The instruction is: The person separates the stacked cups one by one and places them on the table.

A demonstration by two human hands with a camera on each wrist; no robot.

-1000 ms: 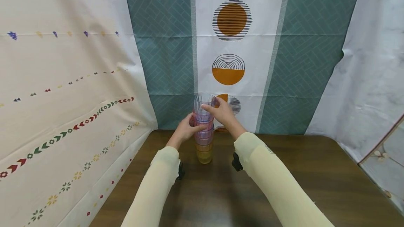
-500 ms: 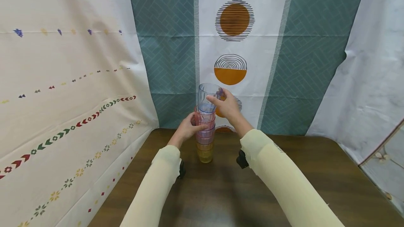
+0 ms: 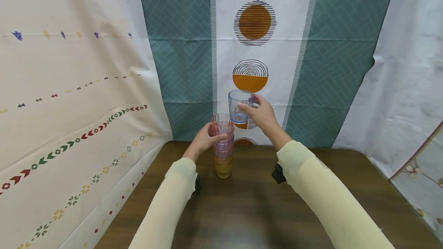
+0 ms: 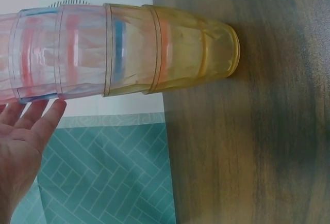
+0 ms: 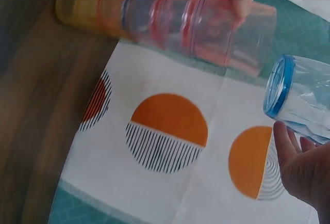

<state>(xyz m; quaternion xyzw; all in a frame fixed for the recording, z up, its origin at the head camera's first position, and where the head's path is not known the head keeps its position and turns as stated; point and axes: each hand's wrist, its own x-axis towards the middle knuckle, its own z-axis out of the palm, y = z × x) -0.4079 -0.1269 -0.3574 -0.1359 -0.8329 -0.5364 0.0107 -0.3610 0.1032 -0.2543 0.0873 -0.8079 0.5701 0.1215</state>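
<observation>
A tall stack of nested clear plastic cups [image 3: 223,152] stands upright on the table, yellow at the bottom, purple in the middle and pink on top. Near its upper part my left hand [image 3: 204,140] grips the stack, thumb in front and fingers behind. In the left wrist view the fingertips [image 4: 54,111] touch the cups' side. A clear blue cup [image 3: 239,107] is held in the air by my right hand [image 3: 263,115], apart from the stack, up and to its right. The blue cup's thick base [image 5: 279,86] shows in the right wrist view.
The brown wooden table [image 3: 242,210] carries the stack close to its back edge. Behind it hangs a teal and white curtain [image 3: 183,68] with orange circles. A cream patterned cloth [image 3: 86,107] hangs along the left side.
My right hand has lifted the blue cup up out of the top of the stack and moved it to the right. The left hand has stayed on the stack.
</observation>
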